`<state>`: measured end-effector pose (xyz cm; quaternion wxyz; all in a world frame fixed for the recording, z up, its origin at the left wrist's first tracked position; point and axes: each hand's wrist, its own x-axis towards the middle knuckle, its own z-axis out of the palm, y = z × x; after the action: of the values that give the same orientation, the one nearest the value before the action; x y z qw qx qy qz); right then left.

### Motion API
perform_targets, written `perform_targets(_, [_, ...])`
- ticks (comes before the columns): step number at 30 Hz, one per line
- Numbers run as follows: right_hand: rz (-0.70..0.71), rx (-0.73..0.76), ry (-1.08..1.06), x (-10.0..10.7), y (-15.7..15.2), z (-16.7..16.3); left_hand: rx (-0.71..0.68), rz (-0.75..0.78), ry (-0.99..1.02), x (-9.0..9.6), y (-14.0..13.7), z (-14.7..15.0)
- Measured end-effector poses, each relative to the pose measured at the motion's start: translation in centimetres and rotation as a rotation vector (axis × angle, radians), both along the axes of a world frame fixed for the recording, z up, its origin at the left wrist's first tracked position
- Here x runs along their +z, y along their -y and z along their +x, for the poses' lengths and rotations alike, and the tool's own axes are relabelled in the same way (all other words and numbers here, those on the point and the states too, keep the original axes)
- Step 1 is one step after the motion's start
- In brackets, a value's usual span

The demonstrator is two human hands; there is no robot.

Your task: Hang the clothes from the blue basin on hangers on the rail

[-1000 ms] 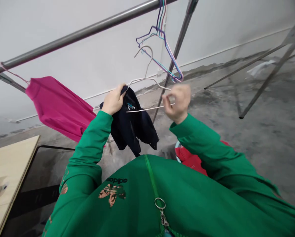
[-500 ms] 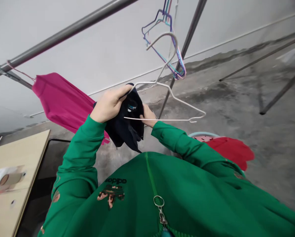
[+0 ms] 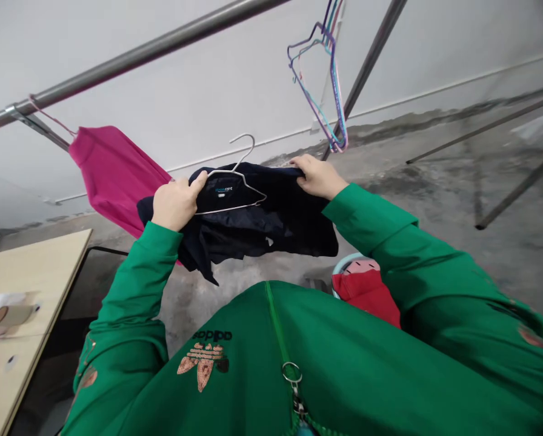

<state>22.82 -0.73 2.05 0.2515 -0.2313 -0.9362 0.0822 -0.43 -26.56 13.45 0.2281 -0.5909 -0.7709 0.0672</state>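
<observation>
A dark navy garment (image 3: 294,212) with a label inside its neck is stretched out between my two hands. My left hand (image 3: 175,203) is closed on its left shoulder, pinching the cloth together with one arm of a white wire hanger (image 3: 236,171). The hanger's hook points up, its left end is hidden under my fingers, and its right arm lies bare against the garment's inside. On the right, my right hand (image 3: 319,177) grips the other shoulder's upper edge, thumb and fingers closed on the cloth, well apart from the hanger's right tip.
A metal rail (image 3: 162,51) crosses above, with a magenta garment (image 3: 112,166) hanging at left. Several coloured hangers (image 3: 335,91) hang at upper right. Below my right arm, a tub (image 3: 342,264) holds red cloth (image 3: 366,293). A wooden table (image 3: 48,272) stands at left.
My right hand has moved right and up, spreading the bunched garment wide. The hanger has dropped lower, against the garment's inside, still held at its left end by my left hand.
</observation>
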Motion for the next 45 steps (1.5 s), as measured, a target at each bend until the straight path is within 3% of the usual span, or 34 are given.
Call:
perform_targets(3, [-0.052,-0.122,0.107,0.9,2.7,0.6,-0.011,0.093,0.009,-0.5,-0.5,-0.5])
perform_targets(4, [-0.093,-0.078,0.161,1.1,3.6,1.0,-0.010,0.124,0.025,-0.6,-0.6,-0.6])
perform_targets(7, [-0.292,0.238,0.372,1.0,5.5,2.2,0.000,0.184,0.100,-0.5,-0.6,-1.2])
perform_targets(9, [-0.366,0.315,0.382,0.6,5.8,2.8,0.003,0.193,0.154,-0.3,-0.3,-1.6])
perform_targets(13, [-0.203,0.093,-0.029,-0.4,4.2,2.7,-0.032,0.196,0.185,-0.2,0.3,-1.8])
perform_targets(15, [-0.122,0.092,-0.158,-0.7,3.4,1.9,-0.066,0.198,0.165,-0.2,0.4,-1.5])
perform_targets(21, [-0.171,0.248,-0.079,-1.0,4.3,-1.4,-0.161,0.186,0.212,-0.1,0.7,-0.4])
perform_targets(25, [-0.084,0.145,-0.210,-0.8,5.9,-1.9,-0.344,0.108,0.484,-0.1,1.7,-2.6])
perform_targets(27, [-0.044,0.089,-0.279,-0.6,6.0,-1.3,-0.351,0.115,0.666,-1.0,2.7,-5.0])
perform_targets(30, [-0.048,0.069,-0.311,-0.1,5.5,-0.1,-0.194,0.156,0.902,-4.1,4.2,-8.0])
perform_targets(33, [-0.071,0.091,-0.319,0.5,5.0,1.1,-0.106,0.226,1.065,-7.8,4.6,-9.0])
perform_targets(36, [-0.070,0.101,-0.313,1.5,4.5,2.1,-0.113,0.289,1.113,-9.6,4.1,-8.9])
perform_targets(39, [-0.092,0.147,-0.297,2.5,4.1,3.1,-0.145,0.264,1.086,-8.6,3.7,-9.3])
perform_targets(45, [-0.159,0.145,-0.324,3.0,4.5,4.1,-0.208,0.196,0.862,-4.3,4.2,-8.4])
